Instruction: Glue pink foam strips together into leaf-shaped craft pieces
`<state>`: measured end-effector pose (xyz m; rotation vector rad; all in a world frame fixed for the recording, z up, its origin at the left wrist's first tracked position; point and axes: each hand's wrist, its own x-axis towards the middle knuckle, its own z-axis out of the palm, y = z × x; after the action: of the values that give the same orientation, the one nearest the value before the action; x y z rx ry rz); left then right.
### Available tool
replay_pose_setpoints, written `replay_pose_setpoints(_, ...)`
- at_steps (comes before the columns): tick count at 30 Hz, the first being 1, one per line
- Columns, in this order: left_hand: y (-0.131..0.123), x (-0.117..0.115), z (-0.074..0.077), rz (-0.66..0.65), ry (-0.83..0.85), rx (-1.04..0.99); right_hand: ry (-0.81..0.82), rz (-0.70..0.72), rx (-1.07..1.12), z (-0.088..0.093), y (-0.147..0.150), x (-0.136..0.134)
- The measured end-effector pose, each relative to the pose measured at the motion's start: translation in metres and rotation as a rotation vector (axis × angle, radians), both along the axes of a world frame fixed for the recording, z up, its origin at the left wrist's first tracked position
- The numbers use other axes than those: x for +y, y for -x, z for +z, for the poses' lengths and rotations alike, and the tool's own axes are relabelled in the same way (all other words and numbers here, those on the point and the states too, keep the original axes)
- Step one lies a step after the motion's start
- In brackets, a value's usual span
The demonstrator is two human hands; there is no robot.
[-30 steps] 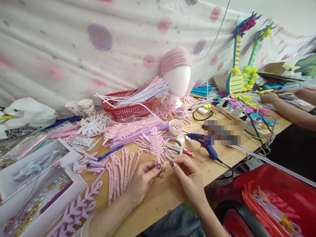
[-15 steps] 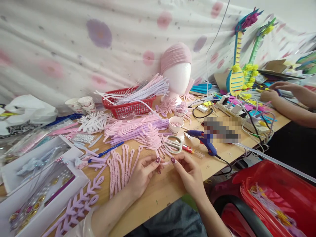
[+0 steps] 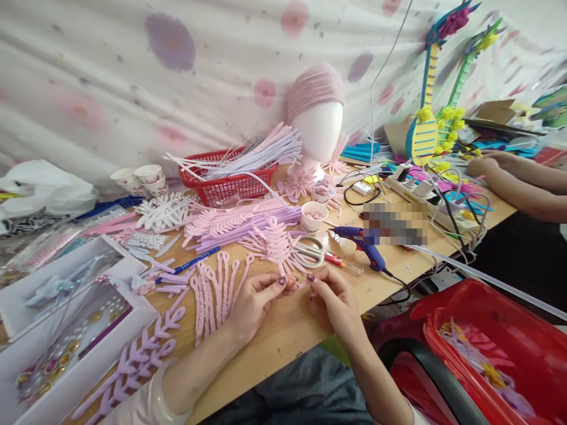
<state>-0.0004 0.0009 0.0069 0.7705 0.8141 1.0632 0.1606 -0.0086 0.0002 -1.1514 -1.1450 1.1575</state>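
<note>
As your left hand (image 3: 253, 304) pinches a small pink strip (image 3: 303, 284), your right hand (image 3: 335, 298) grips its right end.

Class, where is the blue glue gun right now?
In the head view, the blue glue gun lies on the table right of centre, beyond the right hand and right of the scissors.

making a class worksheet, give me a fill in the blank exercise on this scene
Of the left hand and right hand, the ____ is nearer the glue gun.
The scissors lie to the ____ of the glue gun in the picture.
The basket of stems is ____.
The pink cap covers a white foam ____.

Missing words: right hand; left; red; head
</note>
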Motion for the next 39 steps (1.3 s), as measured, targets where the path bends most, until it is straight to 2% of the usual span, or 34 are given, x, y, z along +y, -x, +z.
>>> replay_pose_setpoints(8,0.001,-0.001,-0.002,0.001,-0.027,0.027,-0.020,-0.037,-0.026,-0.003,-0.005,-0.001)
replay_pose_setpoints(14,0.002,0.000,0.000,0.000,-0.024,0.036,-0.012,0.022,-0.016,0.000,-0.008,-0.001)
replay_pose_setpoints(20,0.001,0.000,-0.003,0.002,-0.020,0.026,0.047,0.058,0.014,0.001,-0.014,0.000)
replay_pose_setpoints(26,0.000,0.000,0.000,0.015,0.020,0.013,0.067,0.056,0.004,-0.001,-0.020,-0.001)
replay_pose_setpoints(32,0.001,-0.001,0.000,0.039,-0.013,0.100,-0.022,-0.065,0.046,-0.001,-0.031,0.001)
replay_pose_setpoints(39,0.001,-0.002,0.006,-0.034,-0.098,0.258,-0.033,0.061,0.197,0.004,-0.004,0.011)
